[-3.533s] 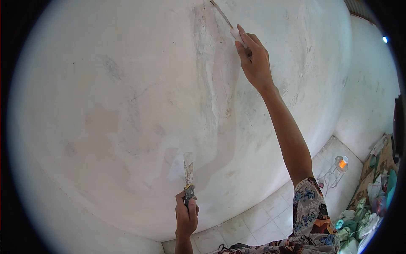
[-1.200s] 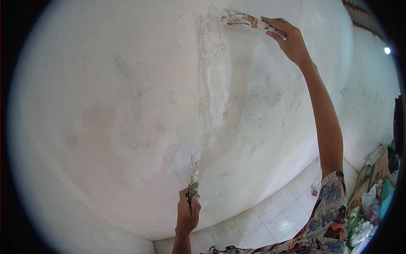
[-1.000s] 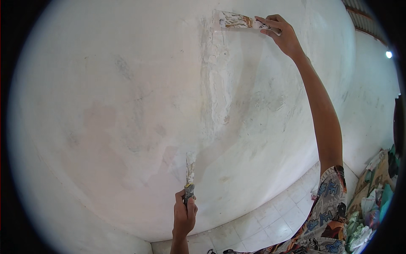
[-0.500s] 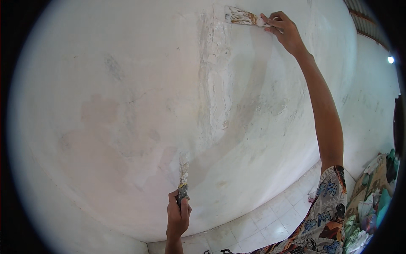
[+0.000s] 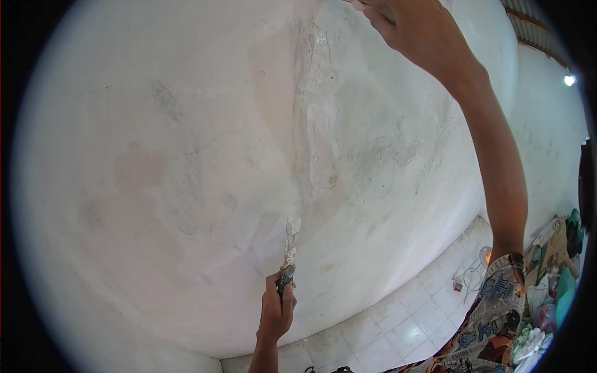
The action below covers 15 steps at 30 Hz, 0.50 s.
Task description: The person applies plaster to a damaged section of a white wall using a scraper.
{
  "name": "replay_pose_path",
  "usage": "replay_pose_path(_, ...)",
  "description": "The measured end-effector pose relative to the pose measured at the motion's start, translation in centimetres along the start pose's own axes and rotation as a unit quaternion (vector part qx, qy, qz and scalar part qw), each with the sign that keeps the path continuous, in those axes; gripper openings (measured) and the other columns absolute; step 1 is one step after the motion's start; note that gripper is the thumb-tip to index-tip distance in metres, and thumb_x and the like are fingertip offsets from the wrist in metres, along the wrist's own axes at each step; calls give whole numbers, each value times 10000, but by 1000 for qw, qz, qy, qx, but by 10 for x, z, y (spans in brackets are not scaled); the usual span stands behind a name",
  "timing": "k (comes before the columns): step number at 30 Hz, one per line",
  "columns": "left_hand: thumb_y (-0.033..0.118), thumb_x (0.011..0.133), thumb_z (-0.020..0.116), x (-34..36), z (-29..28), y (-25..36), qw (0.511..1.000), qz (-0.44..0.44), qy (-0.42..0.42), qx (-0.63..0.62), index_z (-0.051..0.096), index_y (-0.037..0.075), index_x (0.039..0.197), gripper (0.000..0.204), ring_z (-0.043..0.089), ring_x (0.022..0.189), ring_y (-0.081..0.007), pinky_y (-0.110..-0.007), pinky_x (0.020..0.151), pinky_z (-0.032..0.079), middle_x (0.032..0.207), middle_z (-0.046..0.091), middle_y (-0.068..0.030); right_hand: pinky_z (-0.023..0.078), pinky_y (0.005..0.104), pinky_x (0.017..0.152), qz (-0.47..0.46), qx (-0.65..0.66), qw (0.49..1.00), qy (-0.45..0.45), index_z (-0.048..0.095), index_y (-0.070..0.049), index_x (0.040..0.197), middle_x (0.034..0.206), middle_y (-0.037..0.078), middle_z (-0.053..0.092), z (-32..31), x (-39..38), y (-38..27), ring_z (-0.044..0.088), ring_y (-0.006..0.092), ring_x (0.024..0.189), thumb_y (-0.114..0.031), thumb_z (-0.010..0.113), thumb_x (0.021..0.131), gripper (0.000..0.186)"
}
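My left hand (image 5: 277,311) is closed round the dark handle of a narrow putty knife (image 5: 290,247). Its blade points up, smeared with white, with a lump of putty (image 5: 293,224) at the tip. At the top edge of the head view is my right hand (image 5: 413,37), raised close against the wall (image 5: 224,174). Its fingers are bent in a pinch and partly cut off; the wide putty knife they held a moment ago is almost wholly out of the picture. Left of that hand, a rough vertical patch of white filler (image 5: 320,124) runs down the wall.
White floor tiles (image 5: 379,342) meet the wall's foot. At the right lies a heap of bags and cloths (image 5: 547,298). A wire-like object (image 5: 476,273) and a small red box (image 5: 458,287) rest on the floor. Corrugated roofing (image 5: 538,25) shows at the upper right.
My right hand has come nearer and higher in the picture, taking the wide putty knife past the top edge. My left hand has shifted slightly right with the narrow knife.
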<state>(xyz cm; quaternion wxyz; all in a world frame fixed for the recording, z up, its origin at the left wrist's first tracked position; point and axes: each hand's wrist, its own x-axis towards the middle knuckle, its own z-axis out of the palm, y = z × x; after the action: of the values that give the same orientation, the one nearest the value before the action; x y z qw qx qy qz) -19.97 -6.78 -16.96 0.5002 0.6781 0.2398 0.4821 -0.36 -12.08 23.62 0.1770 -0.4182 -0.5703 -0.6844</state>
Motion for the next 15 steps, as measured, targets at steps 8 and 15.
replay_pose_path(8, 122, 999, 393, 1, -2, -17, 1000, 10, 1, -16, 393, -42, 1160, 230, 423, 511, -79, -250, 443, 366, 781, 520, -67, 489, 458, 749, 86, 18, 978, -188, 606, 72, 882, 834, 246, 627, -13, 7, -22, 612, 361, 801, -62, 500, 880, 171)
replay_pose_path(15, 94, 1003, 362, 5, -4, -21, 999, 37, 1, -14, 403, -29, 1163, 206, 421, 504, -63, -229, 417, 354, 846, 525, -75, 529, 373, 614, 64, -20, 985, -161, 662, 54, 1017, 710, 202, 645, 12, -34, -33, 644, 283, 648, -59, 595, 891, 183)
